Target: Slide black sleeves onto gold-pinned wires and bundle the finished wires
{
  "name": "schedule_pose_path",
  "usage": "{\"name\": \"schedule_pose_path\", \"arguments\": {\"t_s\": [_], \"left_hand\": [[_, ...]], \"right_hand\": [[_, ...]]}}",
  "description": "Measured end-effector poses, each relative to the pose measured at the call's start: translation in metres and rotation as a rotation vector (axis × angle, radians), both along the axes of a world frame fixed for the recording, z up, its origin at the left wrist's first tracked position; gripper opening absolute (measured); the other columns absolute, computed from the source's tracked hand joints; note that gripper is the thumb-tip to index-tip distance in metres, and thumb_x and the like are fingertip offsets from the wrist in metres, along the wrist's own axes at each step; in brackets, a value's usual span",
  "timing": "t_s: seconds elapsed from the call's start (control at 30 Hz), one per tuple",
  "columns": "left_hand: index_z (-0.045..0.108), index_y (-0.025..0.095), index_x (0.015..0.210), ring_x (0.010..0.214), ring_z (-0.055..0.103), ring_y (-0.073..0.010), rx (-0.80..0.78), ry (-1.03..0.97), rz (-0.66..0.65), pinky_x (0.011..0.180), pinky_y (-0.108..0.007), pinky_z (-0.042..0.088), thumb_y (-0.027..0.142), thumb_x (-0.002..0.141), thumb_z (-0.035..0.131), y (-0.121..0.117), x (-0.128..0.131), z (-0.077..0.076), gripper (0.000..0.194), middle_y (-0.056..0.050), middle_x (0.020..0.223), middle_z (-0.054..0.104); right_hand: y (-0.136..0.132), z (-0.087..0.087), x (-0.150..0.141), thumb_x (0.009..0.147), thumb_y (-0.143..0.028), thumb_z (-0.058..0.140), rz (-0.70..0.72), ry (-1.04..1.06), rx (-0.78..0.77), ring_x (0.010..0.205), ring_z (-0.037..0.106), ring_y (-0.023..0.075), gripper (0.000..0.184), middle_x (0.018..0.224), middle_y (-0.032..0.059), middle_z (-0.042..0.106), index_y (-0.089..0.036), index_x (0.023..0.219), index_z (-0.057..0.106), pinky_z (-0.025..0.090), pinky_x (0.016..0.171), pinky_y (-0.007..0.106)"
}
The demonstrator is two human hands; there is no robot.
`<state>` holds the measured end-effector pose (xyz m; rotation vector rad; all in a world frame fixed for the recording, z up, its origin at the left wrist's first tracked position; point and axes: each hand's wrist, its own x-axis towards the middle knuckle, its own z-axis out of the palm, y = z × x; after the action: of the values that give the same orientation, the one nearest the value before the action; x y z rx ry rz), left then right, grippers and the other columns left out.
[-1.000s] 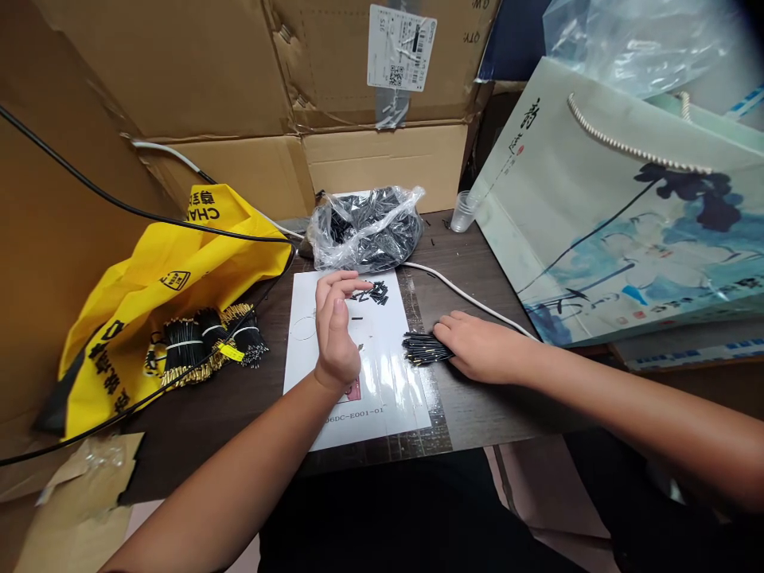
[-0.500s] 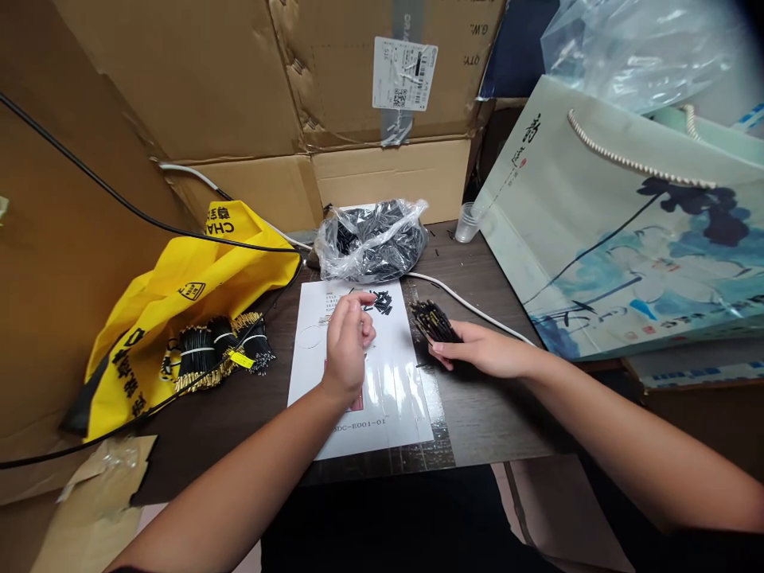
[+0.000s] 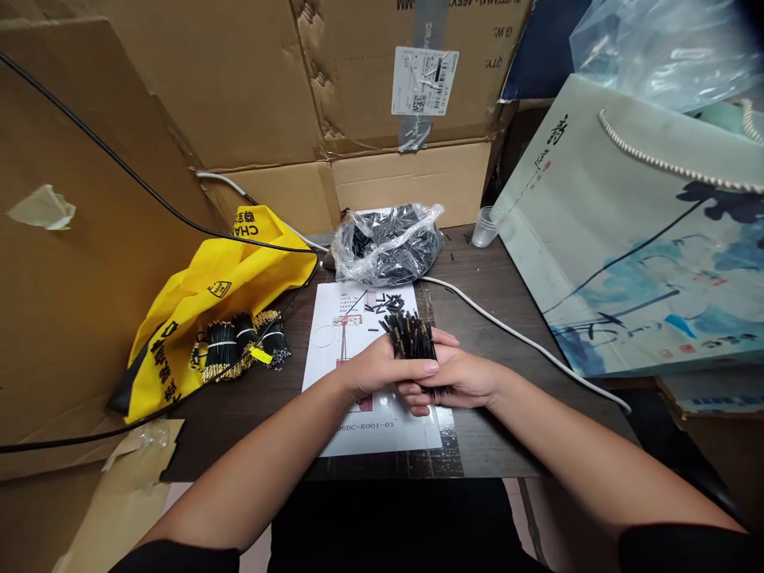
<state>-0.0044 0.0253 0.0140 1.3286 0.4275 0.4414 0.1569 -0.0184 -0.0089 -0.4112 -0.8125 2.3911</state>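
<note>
A bundle of short black wires (image 3: 411, 338) with some gold showing among the ends stands upright between my hands. My left hand (image 3: 379, 370) is closed round its near side, thumb laid across the front. From the right, my right hand (image 3: 469, 374) wraps the same bundle, and the fingers of both hands meet below it. Under them lies a printed sheet (image 3: 322, 350) with a drawing, partly covered by my hands. Short black tube pieces (image 3: 391, 304) are scattered at the sheet's top edge. Just behind sits a clear plastic bag (image 3: 387, 247) full of black pieces.
Tied bundles of black wires with gold ends (image 3: 220, 350) rest by a yellow bag (image 3: 179, 310) on the left. A black cable (image 3: 149, 203) crosses that side. A white cable (image 3: 507, 330), a plastic cup (image 3: 485, 228) and a large paper bag (image 3: 597, 239) are to the right.
My left hand has moved right and closed on the wire bundle that my right hand held alone. The bundle has turned upright over the sheet's right side. The view has shifted slightly.
</note>
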Motion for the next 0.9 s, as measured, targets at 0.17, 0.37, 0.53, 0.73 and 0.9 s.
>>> {"name": "schedule_pose_path", "arguments": {"t_s": [0.17, 0.37, 0.53, 0.73, 0.9], "left_hand": [[0.077, 0.018, 0.097, 0.12, 0.06, -0.0299, -0.048, -0.026, -0.015, 0.099, -0.041, 0.05, 0.033, 0.079, 0.071, -0.001, 0.004, -0.002, 0.024, -0.013, 0.129, 0.064], [0.075, 0.019, 0.103, 0.096, 0.067, -0.0217, -0.149, 0.077, 0.105, 0.08, -0.031, 0.055, 0.038, 0.084, 0.064, -0.004, 0.004, 0.002, 0.029, -0.009, 0.108, 0.071], [0.074, 0.024, 0.109, 0.046, 0.054, -0.0074, -0.236, 0.228, 0.154, 0.038, -0.02, 0.04, 0.046, 0.09, 0.056, -0.005, 0.004, 0.017, 0.035, -0.007, 0.1, 0.072], [0.074, 0.02, 0.112, 0.028, 0.04, -0.0095, -0.361, 0.274, 0.291, 0.028, -0.021, 0.03, 0.049, 0.088, 0.058, -0.007, 0.008, 0.033, 0.04, 0.002, 0.04, 0.05], [0.071, 0.018, 0.116, 0.025, 0.039, -0.0087, -0.275, 0.346, 0.348, 0.025, -0.019, 0.031, 0.051, 0.086, 0.062, -0.007, 0.009, 0.037, 0.045, 0.003, 0.042, 0.051]], "right_hand": [[-0.003, -0.003, -0.004, 0.083, -0.026, 0.075, 0.089, 0.025, -0.043, 0.061, 0.043, 0.0057, 0.024, 0.072, -0.0025, 0.048, -0.013, 0.084, 0.055, 0.038, 0.059, 0.022], [-0.004, -0.002, -0.012, 0.085, -0.026, 0.072, -0.049, 0.043, 0.013, 0.058, 0.044, 0.0059, 0.022, 0.068, -0.0042, 0.049, -0.017, 0.085, 0.052, 0.035, 0.054, 0.02], [-0.003, -0.003, -0.021, 0.08, -0.036, 0.078, -0.193, 0.002, 0.0, 0.057, 0.047, 0.0065, 0.03, 0.069, -0.0009, 0.055, -0.013, 0.079, 0.057, 0.037, 0.054, 0.021], [0.0, 0.004, -0.03, 0.082, -0.081, 0.041, -0.352, 0.057, -0.171, 0.06, 0.06, 0.0171, 0.069, 0.067, 0.0084, 0.064, -0.015, 0.075, 0.058, 0.047, 0.058, 0.031], [0.001, 0.013, -0.04, 0.085, -0.082, 0.025, -0.436, 0.101, -0.301, 0.05, 0.058, 0.0193, 0.073, 0.062, 0.0067, 0.063, -0.017, 0.075, 0.057, 0.047, 0.05, 0.033]]}}
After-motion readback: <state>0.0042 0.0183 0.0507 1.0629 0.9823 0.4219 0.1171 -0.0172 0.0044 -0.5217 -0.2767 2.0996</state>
